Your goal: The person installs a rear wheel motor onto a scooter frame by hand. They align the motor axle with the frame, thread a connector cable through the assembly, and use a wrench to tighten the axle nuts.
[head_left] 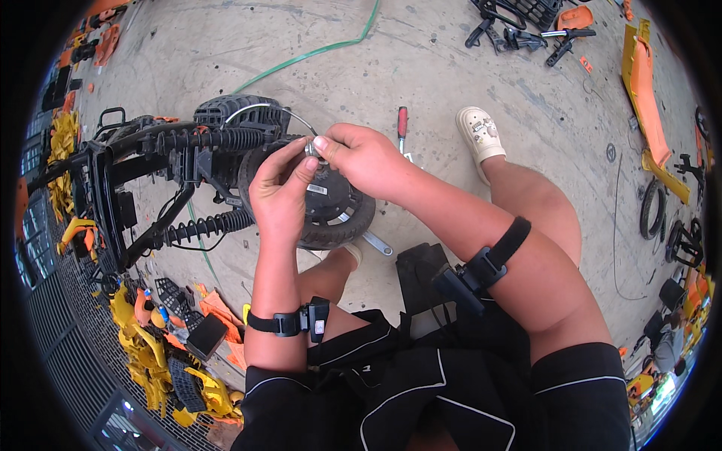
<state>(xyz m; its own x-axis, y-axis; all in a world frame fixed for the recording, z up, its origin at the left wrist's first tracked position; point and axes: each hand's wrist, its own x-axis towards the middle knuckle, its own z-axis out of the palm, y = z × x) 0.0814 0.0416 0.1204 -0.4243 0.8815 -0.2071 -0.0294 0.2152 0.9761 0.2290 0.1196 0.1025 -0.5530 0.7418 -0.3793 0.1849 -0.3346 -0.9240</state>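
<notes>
My left hand [280,188] and my right hand [359,159] meet above a black wheel [359,219] with a hub motor. Between their fingertips is a small silver metal fitting [310,149], pinched from both sides; its exact kind is too small to tell. A thin grey cable [265,106] arcs from the frame side toward my right fingers, and its end is hidden there. The wheel belongs to a black vehicle frame [101,188] lying to the left, with two coil-spring shock absorbers [218,224]. Part of the wheel is covered by my left hand.
A red-handled screwdriver [402,124] lies beyond my right hand; a wrench [377,243] sticks out beside the wheel. A green hose [316,51] crosses the concrete floor. Yellow and orange panels [143,349] pile up at left; an orange-yellow panel [648,105] lies far right.
</notes>
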